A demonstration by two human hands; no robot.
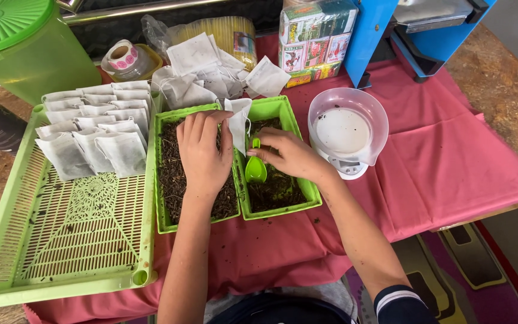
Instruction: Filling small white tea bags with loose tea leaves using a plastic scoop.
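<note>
While my left hand (pixel 204 153) pinches the white sachet (pixel 238 123) open, my right hand (pixel 292 155)—gripping the green scoop (pixel 255 166)—should tip level, over the right tray (pixel 298 135).

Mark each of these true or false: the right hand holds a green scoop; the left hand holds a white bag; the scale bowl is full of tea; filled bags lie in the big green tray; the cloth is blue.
1. The right hand holds a green scoop: true.
2. The left hand holds a white bag: true.
3. The scale bowl is full of tea: false, only specks.
4. Filled bags lie in the big green tray: true.
5. The cloth is blue: false, pink-red.
</note>
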